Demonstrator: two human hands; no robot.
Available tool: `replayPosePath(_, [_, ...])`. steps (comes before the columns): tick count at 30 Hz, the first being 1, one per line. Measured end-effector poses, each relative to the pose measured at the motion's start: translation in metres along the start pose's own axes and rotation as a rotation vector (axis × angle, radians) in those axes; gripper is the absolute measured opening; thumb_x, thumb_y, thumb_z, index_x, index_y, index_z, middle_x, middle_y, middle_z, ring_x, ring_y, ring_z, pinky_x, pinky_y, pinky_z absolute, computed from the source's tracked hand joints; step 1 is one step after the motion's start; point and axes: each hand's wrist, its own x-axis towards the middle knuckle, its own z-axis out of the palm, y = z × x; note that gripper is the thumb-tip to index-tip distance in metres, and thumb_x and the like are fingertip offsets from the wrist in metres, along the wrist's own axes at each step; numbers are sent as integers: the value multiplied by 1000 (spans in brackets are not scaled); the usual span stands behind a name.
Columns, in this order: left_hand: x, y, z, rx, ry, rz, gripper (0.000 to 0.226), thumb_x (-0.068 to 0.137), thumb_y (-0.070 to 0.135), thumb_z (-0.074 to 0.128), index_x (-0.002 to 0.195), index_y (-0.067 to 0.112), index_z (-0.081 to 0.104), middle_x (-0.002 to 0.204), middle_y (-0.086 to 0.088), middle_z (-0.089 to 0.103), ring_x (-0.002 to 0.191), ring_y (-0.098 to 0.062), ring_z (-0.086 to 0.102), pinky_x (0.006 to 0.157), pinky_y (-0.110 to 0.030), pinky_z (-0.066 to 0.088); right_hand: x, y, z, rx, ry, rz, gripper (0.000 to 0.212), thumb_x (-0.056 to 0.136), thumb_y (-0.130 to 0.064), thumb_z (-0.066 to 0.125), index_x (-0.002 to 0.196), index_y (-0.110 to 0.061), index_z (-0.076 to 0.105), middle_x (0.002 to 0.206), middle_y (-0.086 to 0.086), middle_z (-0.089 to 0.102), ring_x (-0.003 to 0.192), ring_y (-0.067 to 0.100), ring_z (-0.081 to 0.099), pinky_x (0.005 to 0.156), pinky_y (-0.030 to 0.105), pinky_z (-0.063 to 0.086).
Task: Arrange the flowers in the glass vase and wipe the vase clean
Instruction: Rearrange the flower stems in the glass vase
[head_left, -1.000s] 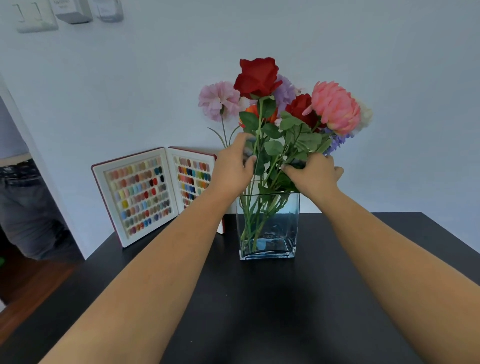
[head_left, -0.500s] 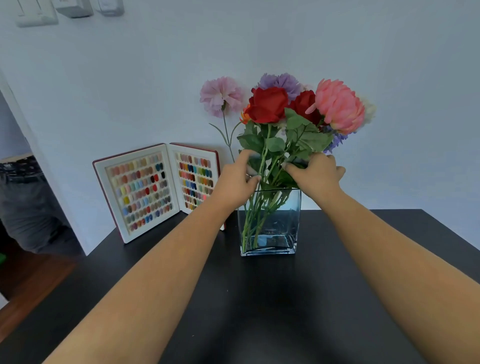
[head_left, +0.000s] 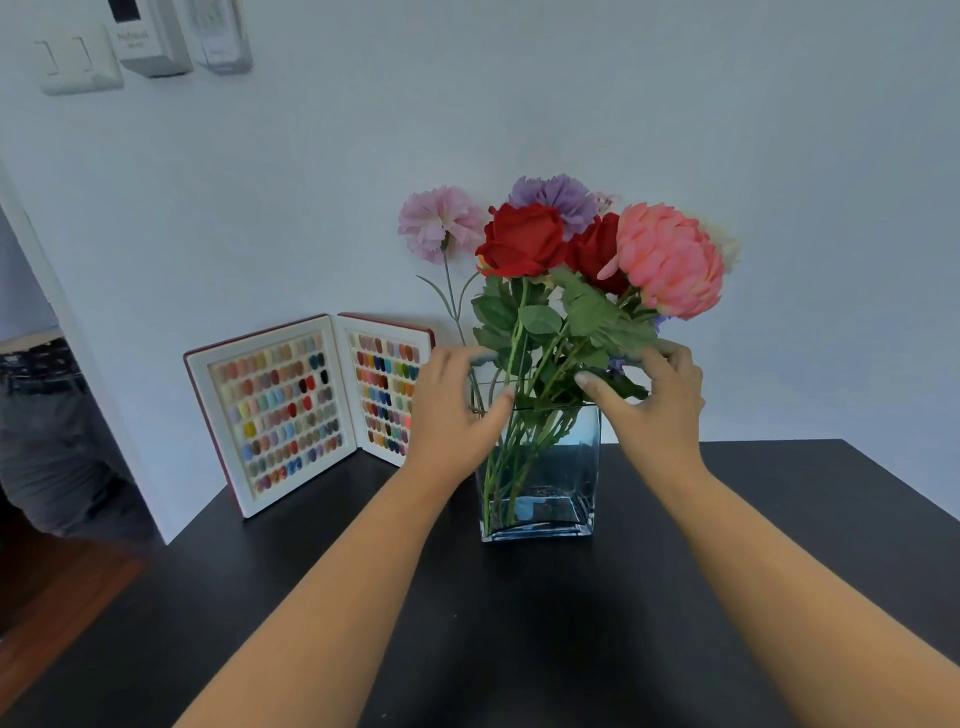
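A square glass vase (head_left: 540, 467) with water stands on the black table (head_left: 519, 623) near the wall. It holds a bouquet of flowers: a red rose (head_left: 522, 239) in front, a second red rose behind it, a big pink bloom (head_left: 667, 260) on the right, a purple bloom (head_left: 553, 195) at the back and a pale pink carnation (head_left: 439, 221) leaning left. My left hand (head_left: 452, 410) hovers at the vase's left rim, fingers loosely spread, thumb near the stems. My right hand (head_left: 657, 400) sits at the right rim, its fingertips touching the green leaves.
An open display book of coloured nail samples (head_left: 306, 410) leans against the wall, left of the vase. Wall switches and a small box (head_left: 150, 47) hang at the top left. A person in dark trousers (head_left: 47, 431) stands in the doorway at the far left.
The front red rose has dropped lower into the bunch. Both hands have loosened their hold on the stems and spread apart at the vase rim.
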Motion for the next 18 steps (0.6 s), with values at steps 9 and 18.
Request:
replayPosePath(9, [10, 13, 26, 195, 53, 66, 25, 87, 38, 74, 110, 29, 75, 117, -1, 56, 107, -14, 38, 90, -35, 34, 27, -47, -16, 34, 36, 16, 26, 76, -56, 67, 80, -30, 66, 87, -11, 64, 96, 22, 56, 87, 43, 36])
replayPosePath(18, [13, 8, 40, 301, -15, -27, 35, 87, 46, 71, 118, 29, 74, 123, -3, 55, 113, -29, 41, 92, -41, 38, 58, -79, -2, -54, -207, -165, 45, 78, -37, 70, 122, -31, 63, 103, -12, 67, 90, 0, 56, 82, 18, 42])
